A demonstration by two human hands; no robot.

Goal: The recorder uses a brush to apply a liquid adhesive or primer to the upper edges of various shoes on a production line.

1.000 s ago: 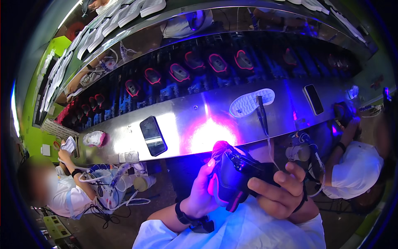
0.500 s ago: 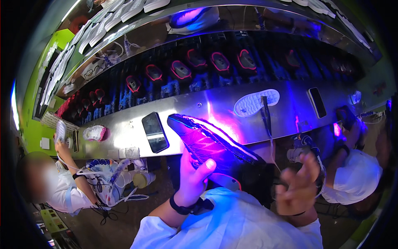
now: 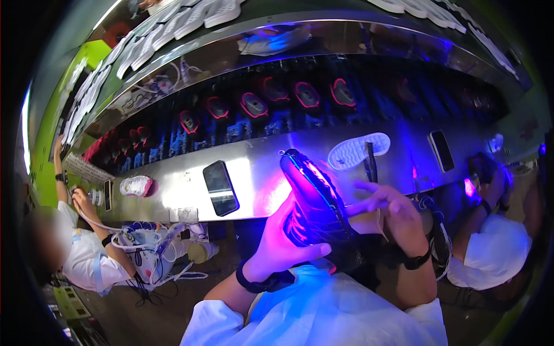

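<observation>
A dark shoe upper (image 3: pixel 314 202), lit purple and pink, stands tilted in front of me above the bench's near edge. My left hand (image 3: pixel 283 242) is closed around its near left side, thumb stretched along it. My right hand (image 3: pixel 398 216) holds nothing; its fingers are spread, and one reaches to the shoe's right side. I cannot tell whether it touches. Beyond it, a white shoe sole (image 3: pixel 349 153) lies on the metal bench (image 3: pixel 271 199), with a dark slim-handled tool (image 3: pixel 370 162) resting across its right part.
Phones (image 3: pixel 220 187) lie on the bench, one of them (image 3: pixel 441 151) at the right. A white-and-pink shoe (image 3: pixel 136 185) sits further left. Behind, dark shoe uppers with red edges (image 3: pixel 254 104) line a blue-and-black rack. Co-workers (image 3: pixel 95 248) sit on both sides.
The shoe has turned more upright, its end swinging to the right. My right hand has moved up and left to the shoe's side. The left co-worker's arm now reaches up.
</observation>
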